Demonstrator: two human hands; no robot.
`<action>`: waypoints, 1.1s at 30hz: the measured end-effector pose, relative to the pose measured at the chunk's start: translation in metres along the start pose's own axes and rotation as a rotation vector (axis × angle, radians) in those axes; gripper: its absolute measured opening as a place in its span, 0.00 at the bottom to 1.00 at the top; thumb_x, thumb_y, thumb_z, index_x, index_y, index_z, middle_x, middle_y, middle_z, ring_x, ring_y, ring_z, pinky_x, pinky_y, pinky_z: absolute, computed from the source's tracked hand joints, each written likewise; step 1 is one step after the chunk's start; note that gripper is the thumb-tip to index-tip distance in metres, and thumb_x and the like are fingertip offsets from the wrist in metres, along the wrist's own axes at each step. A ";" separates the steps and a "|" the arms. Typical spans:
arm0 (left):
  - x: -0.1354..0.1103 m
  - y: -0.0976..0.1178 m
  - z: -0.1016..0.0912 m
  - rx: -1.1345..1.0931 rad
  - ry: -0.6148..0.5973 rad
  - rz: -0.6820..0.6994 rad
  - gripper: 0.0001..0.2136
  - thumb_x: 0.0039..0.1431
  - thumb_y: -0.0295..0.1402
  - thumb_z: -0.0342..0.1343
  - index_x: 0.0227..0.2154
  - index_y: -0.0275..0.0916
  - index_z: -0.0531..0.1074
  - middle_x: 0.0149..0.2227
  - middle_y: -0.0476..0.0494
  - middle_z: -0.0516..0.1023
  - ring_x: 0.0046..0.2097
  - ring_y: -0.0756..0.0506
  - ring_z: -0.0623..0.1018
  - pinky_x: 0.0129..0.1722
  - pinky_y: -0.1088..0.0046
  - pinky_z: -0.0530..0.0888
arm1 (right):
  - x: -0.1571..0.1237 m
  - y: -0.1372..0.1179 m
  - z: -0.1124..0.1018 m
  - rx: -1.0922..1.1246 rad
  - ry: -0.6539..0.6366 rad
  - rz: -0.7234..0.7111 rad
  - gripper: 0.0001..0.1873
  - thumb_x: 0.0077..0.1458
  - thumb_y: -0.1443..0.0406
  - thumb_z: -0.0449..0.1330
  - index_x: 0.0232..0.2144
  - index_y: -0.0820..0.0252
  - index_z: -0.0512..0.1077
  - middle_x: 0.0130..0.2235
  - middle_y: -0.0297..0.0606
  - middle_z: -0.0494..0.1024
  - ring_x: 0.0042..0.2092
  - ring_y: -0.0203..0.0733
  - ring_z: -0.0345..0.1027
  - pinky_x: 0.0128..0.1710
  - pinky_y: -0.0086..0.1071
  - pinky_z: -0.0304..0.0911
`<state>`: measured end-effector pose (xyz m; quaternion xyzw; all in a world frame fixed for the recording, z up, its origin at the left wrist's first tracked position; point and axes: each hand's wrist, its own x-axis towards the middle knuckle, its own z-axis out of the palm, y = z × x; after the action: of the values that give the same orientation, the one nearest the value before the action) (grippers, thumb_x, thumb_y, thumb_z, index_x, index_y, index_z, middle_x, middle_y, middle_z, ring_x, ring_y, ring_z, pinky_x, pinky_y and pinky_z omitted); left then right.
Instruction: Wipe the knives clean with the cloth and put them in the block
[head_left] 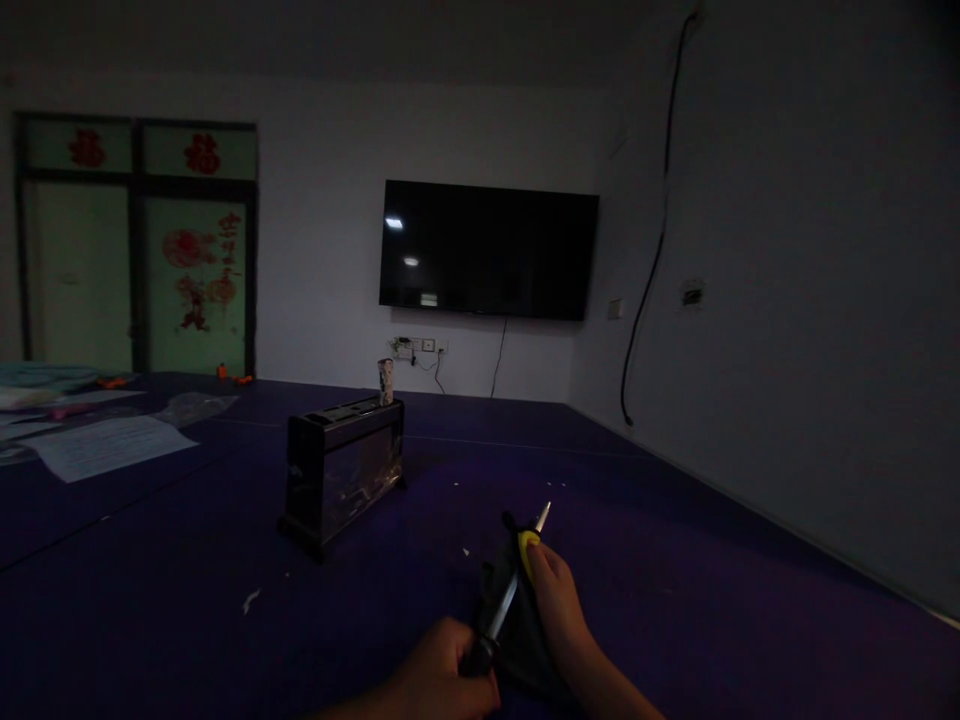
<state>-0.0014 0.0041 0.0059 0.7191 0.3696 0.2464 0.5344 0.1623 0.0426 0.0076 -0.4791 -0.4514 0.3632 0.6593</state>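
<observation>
My left hand (442, 672) is closed round the dark handle of a knife (501, 610), low in the picture. Its blade slants up and to the right toward my right hand (556, 598). My right hand grips a black and yellow object (527, 545), and a small shiny tip (544, 516) pokes out above it. A dark mass lies under both hands, and the dim light hides what it is. Both hands hover just above the purple table top (675, 600).
A black slotted box with a shiny front (343, 475) stands on the table ahead and to the left, with a pale handle (385, 381) sticking up at its far corner. Papers (109, 445) lie far left. A television (487, 250) hangs on the far wall. A wall runs along the right.
</observation>
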 end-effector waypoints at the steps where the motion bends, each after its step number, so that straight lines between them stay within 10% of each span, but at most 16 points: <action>1: 0.001 0.000 0.000 0.001 -0.001 0.004 0.04 0.37 0.29 0.51 0.17 0.34 0.67 0.14 0.54 0.61 0.18 0.56 0.59 0.17 0.79 0.52 | 0.000 -0.001 0.001 -0.004 -0.004 0.005 0.23 0.39 0.45 0.54 0.19 0.60 0.63 0.17 0.27 0.60 0.20 0.33 0.53 0.19 0.27 0.52; 33: 0.001 0.000 -0.002 -0.033 -0.037 -0.050 0.01 0.35 0.27 0.51 0.16 0.35 0.66 0.14 0.56 0.59 0.18 0.56 0.58 0.17 0.79 0.50 | 0.013 0.000 -0.011 -0.011 0.186 0.053 0.20 0.41 0.49 0.52 0.19 0.61 0.66 0.18 0.31 0.67 0.23 0.38 0.60 0.23 0.29 0.55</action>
<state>-0.0023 0.0054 0.0067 0.7051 0.3734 0.2256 0.5590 0.1773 0.0513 0.0098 -0.5263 -0.3774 0.3317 0.6860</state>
